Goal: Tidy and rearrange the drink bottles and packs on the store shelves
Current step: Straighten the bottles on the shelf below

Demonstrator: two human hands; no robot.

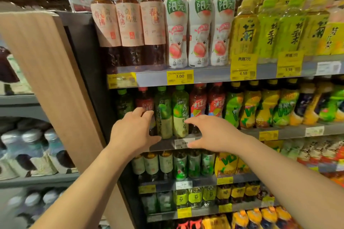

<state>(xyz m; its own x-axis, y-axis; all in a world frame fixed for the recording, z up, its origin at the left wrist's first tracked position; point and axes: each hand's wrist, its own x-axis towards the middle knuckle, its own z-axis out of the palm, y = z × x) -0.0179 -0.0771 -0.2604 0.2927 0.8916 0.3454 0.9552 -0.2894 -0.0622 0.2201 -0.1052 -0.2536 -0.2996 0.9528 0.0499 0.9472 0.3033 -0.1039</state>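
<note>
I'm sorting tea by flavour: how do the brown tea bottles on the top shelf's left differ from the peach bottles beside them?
The brown tea bottles with white caps are clear plastic showing dark liquid, wrapped in pale pink paper-like labels. The white peach-print bottles with orange caps are covered in opaque white sleeves with green logos, hiding the drink. Both stand upright, three across the front row, on the top shelf.

Store shelves (214,75) stacked with bottled drinks in front of you.

The top shelf carries brown tea bottles (128,24), white peach drink bottles (200,29) and yellow tea bottles (245,29). The shelf below (290,131) holds green tea bottles (179,111), red-labelled bottles (216,104) and yellow-green juice bottles (251,106), all upright.
</note>
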